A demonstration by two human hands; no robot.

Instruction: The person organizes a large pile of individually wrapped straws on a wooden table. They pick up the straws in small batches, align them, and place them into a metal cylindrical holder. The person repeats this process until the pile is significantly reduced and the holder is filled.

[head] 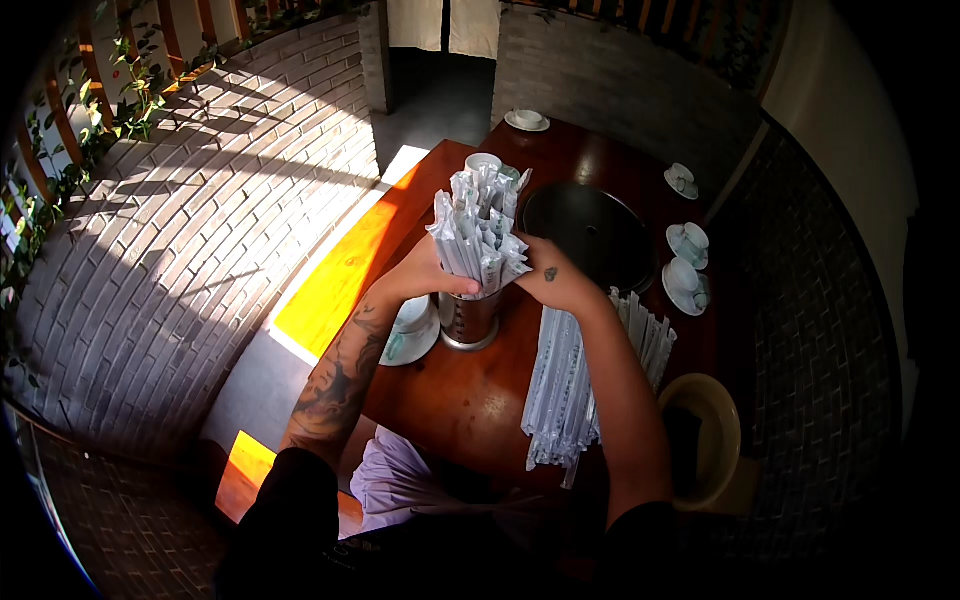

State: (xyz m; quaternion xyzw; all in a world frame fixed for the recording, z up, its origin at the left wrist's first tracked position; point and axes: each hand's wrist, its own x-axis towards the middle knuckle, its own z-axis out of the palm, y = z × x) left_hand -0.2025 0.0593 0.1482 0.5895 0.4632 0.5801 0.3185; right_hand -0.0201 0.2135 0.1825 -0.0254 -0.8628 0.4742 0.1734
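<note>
A bundle of chopsticks in white plastic sleeves stands upright in a perforated stainless-steel utensil holder on the wooden table. My left hand grips the bundle from the left, its thumb lying across the front just above the holder's rim. On the bundle's right side, my right hand closes around it, with its fingertips hidden behind the sleeves. More sleeved chopsticks lie in a flat pile under my right forearm, which covers part of them.
A cup on a saucer sits beside my left forearm. A white cup shows behind the bundle. A round black plate is set in the tabletop. Cups on saucers line the right edge. A yellowish tub stands at lower right.
</note>
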